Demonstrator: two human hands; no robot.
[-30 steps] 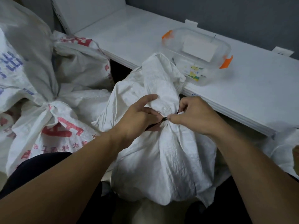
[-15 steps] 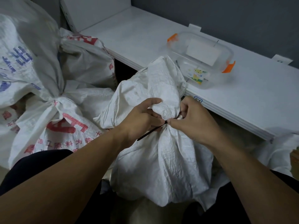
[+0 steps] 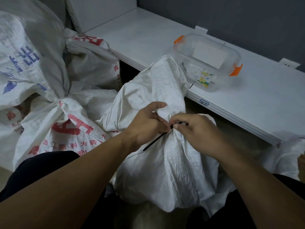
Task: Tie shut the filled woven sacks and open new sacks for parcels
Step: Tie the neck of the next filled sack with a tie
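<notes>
White woven sack (image 3: 165, 171) sits between the knees, beside the white shelf (image 3: 247, 100). Left hand (image 3: 145, 128) clenches its bunched neck; right hand (image 3: 196, 131) pinches the black cable tie (image 3: 155, 141) at that neck, tail sticking out lower-left.

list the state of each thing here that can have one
white sack, filled, neck bunched
cable tie, round the neck, tail sticking out
left hand, grips the bunched neck
right hand, pinches the cable tie
red-printed sack, tied shut
clear box, lid on
</notes>
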